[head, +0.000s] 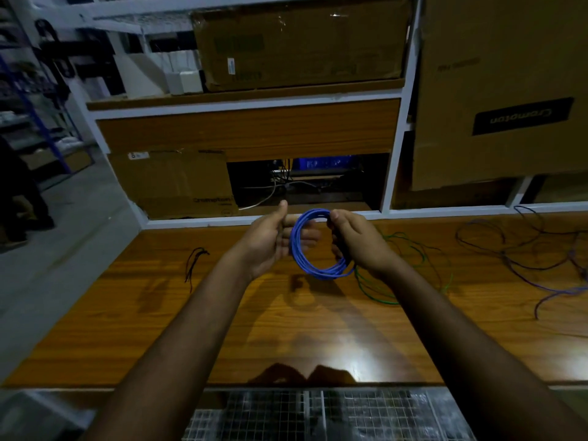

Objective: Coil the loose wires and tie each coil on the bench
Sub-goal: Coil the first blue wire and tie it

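Blue wire coil [313, 246] hangs mid-frame above the wooden bench [222, 313] — our right hand [359, 241] pinches its right side, our left hand [273, 241] lies flat-fingered against its left. Green wire [413, 249] and purple wire [541, 275] sprawl loose at right.

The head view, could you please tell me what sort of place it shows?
Probably a warehouse or stockroom workbench: cardboard boxes fill the shelving behind the wooden bench, and more racking stands left.

Pretty dim and murky overall, glare on the glossy bench [318, 329] near edge, fisheye bending the blurry edges.
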A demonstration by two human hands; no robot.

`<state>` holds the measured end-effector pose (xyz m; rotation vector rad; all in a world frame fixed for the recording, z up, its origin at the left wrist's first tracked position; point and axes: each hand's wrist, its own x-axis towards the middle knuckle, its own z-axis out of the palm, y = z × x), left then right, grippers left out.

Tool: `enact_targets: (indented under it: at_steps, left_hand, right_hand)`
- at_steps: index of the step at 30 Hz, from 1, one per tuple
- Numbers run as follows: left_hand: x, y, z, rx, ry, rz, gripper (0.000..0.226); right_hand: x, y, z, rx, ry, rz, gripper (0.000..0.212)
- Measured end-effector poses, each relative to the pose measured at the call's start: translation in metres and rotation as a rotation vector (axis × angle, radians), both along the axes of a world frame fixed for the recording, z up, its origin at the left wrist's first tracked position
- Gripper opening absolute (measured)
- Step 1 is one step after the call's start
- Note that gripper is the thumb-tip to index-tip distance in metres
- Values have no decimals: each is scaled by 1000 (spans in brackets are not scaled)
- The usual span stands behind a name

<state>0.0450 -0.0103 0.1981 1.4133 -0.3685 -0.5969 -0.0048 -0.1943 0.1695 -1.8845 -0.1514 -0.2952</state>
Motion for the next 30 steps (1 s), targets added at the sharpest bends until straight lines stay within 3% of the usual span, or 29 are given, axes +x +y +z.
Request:
enact_targets:
  at_steps: [4,7,10,13,19,23,28,30]
  left_hand:
    - [1,-8,14,178,-151,18,62]
    - [-5,-19,15,343,-252,28,52]
    - [-8,-26,9,373,-235,46,49]
    - [-12,-31,1,339,-169,47,44]
    - [-19,-45,-21,30,82,165,38]
    - [-27,-49,-29,-4,126,178,38]
    - [-38,-57,-37,-44,131,217,39]
    - [-44,-58,-43,-34,102,262,39]
  right_hand:
    - [-1,8,1,-275,-77,-49,31]
    - [0,11,2,-341,-138,-127,29]
    - [3,6,-3,-360,-148,-198,28]
    - [4,-1,-11,-281,-159,-245,25]
    - [-11,-16,-30,-280,-147,-236,33]
    - [-19,-24,-44,-103,-84,-146,42]
    - [-23,-21,-37,496,251,50,39]
    - [-21,-21,-41,648,347,116,38]
